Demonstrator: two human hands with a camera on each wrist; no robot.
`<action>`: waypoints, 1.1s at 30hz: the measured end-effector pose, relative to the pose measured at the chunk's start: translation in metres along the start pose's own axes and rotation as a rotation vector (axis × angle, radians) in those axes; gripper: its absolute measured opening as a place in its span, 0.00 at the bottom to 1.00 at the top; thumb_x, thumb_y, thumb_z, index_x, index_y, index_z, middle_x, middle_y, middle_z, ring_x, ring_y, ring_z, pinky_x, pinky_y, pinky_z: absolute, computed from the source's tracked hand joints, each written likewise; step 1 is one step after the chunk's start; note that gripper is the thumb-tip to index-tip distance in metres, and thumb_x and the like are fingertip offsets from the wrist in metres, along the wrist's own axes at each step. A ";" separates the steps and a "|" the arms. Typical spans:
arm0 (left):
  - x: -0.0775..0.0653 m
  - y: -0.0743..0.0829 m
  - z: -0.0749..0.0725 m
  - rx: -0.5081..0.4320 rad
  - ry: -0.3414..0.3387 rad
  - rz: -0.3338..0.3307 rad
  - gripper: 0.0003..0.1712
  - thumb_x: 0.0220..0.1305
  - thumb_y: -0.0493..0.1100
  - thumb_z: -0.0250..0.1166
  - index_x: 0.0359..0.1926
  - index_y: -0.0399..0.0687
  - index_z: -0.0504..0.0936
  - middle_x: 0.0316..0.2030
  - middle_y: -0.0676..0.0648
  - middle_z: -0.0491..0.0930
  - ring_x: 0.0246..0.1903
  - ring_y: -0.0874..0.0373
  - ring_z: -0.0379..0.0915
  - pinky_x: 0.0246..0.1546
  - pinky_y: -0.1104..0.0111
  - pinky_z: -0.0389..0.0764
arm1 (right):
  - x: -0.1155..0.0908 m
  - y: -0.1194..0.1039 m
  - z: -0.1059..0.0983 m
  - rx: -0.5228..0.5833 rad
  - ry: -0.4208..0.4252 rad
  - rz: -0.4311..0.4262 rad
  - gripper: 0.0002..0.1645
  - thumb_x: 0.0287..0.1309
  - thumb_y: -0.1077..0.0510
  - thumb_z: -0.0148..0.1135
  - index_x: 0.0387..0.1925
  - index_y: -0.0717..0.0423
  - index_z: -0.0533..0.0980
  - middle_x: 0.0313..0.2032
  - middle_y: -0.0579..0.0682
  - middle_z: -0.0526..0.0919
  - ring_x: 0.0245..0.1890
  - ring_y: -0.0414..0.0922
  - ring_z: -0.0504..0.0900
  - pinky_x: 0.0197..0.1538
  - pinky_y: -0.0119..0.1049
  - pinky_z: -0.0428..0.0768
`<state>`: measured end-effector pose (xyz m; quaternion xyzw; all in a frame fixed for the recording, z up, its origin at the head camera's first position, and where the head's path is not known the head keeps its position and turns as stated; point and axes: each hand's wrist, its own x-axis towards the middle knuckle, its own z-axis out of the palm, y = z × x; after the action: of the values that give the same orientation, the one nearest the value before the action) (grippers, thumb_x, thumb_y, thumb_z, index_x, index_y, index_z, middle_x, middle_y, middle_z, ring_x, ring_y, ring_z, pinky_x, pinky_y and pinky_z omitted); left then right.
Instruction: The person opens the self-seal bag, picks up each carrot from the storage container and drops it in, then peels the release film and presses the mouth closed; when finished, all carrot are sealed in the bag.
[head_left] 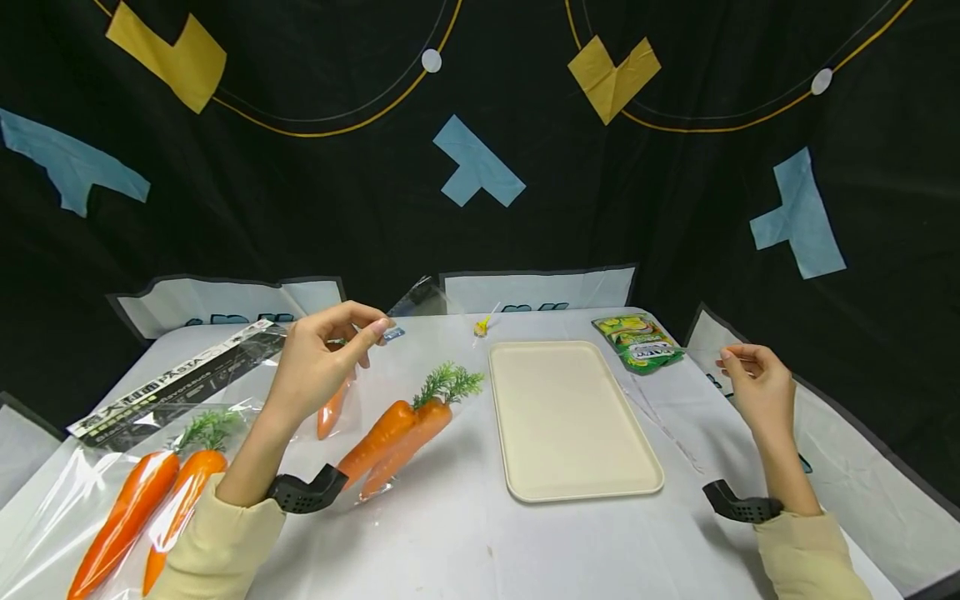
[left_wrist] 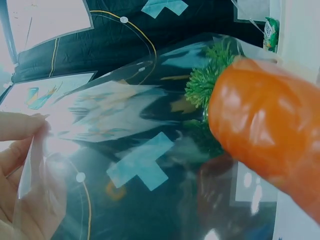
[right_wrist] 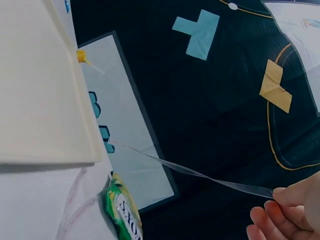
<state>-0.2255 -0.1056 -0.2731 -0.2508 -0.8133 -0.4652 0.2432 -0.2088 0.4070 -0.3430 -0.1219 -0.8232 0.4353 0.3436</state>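
Note:
My left hand (head_left: 318, 358) is raised over the left half of the table, pinching the edge of a clear plastic bag (left_wrist: 145, 120) between thumb and fingers. Inside that bag hang orange carrots (head_left: 390, 437) with frilly green tops, tilted, at the centre left. In the left wrist view a carrot (left_wrist: 265, 125) looms large behind the film. Out to the right, my right hand (head_left: 761, 387) pinches the end of a thin, twisted clear plastic strip (right_wrist: 212, 179), which stretches leftward in the right wrist view.
A cream tray (head_left: 573, 417) lies right of centre. Behind its right corner is a green and yellow packet (head_left: 637, 342). A small yellow item (head_left: 482, 327) is near the back edge. At left lies another clear bag with carrots (head_left: 127, 517) and a black-and-white header (head_left: 180, 383).

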 end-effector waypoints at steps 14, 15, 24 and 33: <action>0.000 0.001 0.000 -0.011 0.003 -0.002 0.07 0.65 0.42 0.65 0.41 0.46 0.85 0.29 0.51 0.81 0.20 0.59 0.73 0.19 0.71 0.72 | 0.003 0.016 -0.013 -0.048 0.043 -0.019 0.16 0.65 0.53 0.60 0.43 0.64 0.77 0.29 0.44 0.84 0.25 0.21 0.75 0.28 0.16 0.71; 0.000 0.001 0.000 -0.013 0.004 0.000 0.07 0.65 0.42 0.65 0.41 0.46 0.85 0.29 0.51 0.81 0.20 0.59 0.73 0.19 0.71 0.72 | 0.003 0.018 -0.013 -0.030 0.045 -0.007 0.16 0.64 0.53 0.61 0.42 0.63 0.77 0.30 0.46 0.84 0.25 0.22 0.76 0.27 0.16 0.71; -0.001 0.003 0.001 -0.029 -0.002 0.005 0.07 0.65 0.44 0.64 0.39 0.47 0.85 0.28 0.50 0.81 0.20 0.58 0.73 0.18 0.70 0.72 | -0.019 0.021 -0.026 -0.244 -0.285 -0.225 0.12 0.63 0.54 0.63 0.39 0.60 0.80 0.34 0.56 0.85 0.31 0.22 0.73 0.30 0.25 0.73; -0.002 0.002 0.000 -0.027 0.000 -0.001 0.06 0.65 0.43 0.65 0.40 0.47 0.85 0.28 0.51 0.81 0.20 0.58 0.73 0.19 0.70 0.72 | -0.033 0.019 -0.027 -0.293 -0.628 -0.321 0.03 0.58 0.58 0.67 0.33 0.53 0.81 0.31 0.44 0.83 0.33 0.36 0.80 0.36 0.32 0.79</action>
<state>-0.2227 -0.1048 -0.2731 -0.2534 -0.8070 -0.4766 0.2396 -0.1685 0.4187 -0.3626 0.1001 -0.9505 0.2699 0.1172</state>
